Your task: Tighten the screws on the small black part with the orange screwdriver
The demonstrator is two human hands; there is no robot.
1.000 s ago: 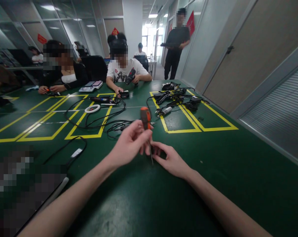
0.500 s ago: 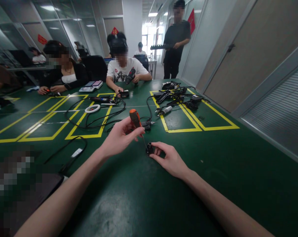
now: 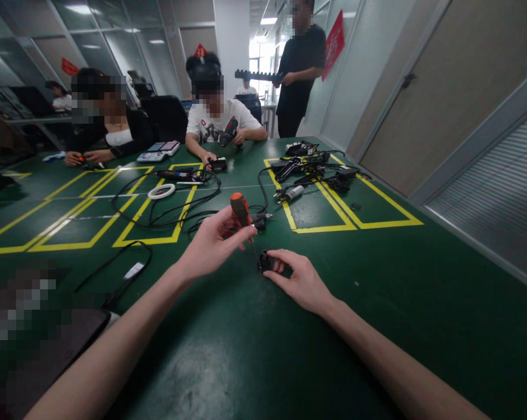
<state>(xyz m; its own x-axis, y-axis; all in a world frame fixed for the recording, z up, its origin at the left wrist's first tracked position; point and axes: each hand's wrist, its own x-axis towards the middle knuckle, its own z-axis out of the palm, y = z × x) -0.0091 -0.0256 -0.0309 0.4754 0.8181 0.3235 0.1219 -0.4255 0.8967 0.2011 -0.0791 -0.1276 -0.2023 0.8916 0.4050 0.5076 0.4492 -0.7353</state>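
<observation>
My left hand is closed round the handle of a screwdriver with an orange and dark grip. Its thin shaft slants down to a small black part with a short upright tube. That part sits on the green table, pinched between the thumb and fingers of my right hand. The screwdriver's tip meets the left side of the part; exactly what it touches there is too small to make out.
Beyond my hands lie black cables, a white ring and a pile of black tools and cords. Yellow tape marks rectangles. Across the table, one person holds a power drill; another stands holding a long black toothed strip.
My hands, the screwdriver and the black part stay nearly as they were. The standing person has moved left with the toothed strip, and the view has shifted slightly.
</observation>
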